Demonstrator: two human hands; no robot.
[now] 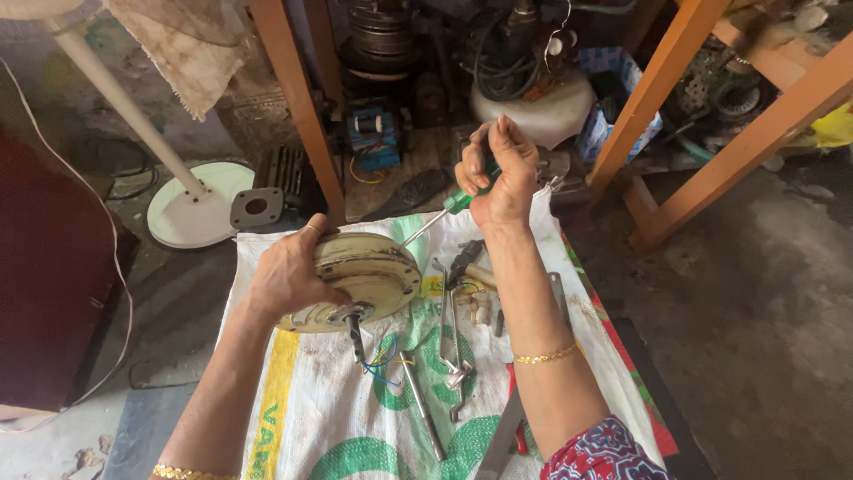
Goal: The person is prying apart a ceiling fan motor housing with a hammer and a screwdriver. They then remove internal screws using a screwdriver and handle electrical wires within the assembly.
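Observation:
My left hand (286, 274) grips a round cream-coloured fan motor housing (366, 277), tilted on its edge above a white woven sack (311, 418). A dark shaft and blue and yellow wires (380, 360) hang from the housing's underside. My right hand (498, 173) is closed around the green handle of a screwdriver (449, 209), whose metal tip points down-left and touches the housing's upper rim.
Pliers, metal rods, a flat metal bar (499, 436) and small parts lie on the sack to the right of the housing. A white fan stand base (197, 203) sits at the left. Orange wooden bench legs (298, 98) and motors stand behind.

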